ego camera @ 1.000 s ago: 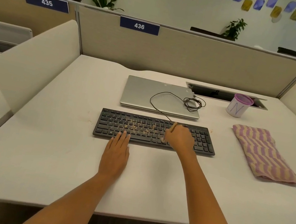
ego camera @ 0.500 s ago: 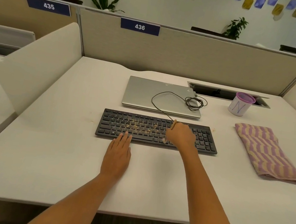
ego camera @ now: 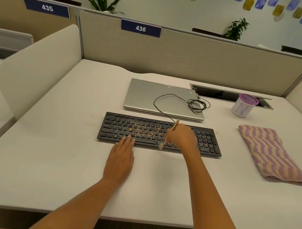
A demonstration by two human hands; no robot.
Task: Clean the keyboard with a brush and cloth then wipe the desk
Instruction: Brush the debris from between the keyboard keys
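Your right hand [ego camera: 181, 139] grips a thin wooden-handled brush [ego camera: 168, 135] over the black crumb-strewn keyboard [ego camera: 120, 127]. Your left hand [ego camera: 120, 161] lies flat, fingers straight, on the white counter [ego camera: 50, 157], fingertips touching the keyboard's front edge.

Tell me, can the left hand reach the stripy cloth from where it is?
Probably not easily. The left hand rests flat at the keyboard's front edge, while the stripy cloth lies far off to the right, and the right hand, gripping the brush, sits between them.

An open-plan office: beige partitions [ego camera: 184, 58] carry numbered seat plates 435, 436 [ego camera: 140, 28] and 437, white tables [ego camera: 60, 159] sit in rows, and a closed laptop [ego camera: 149, 96] lies on one.
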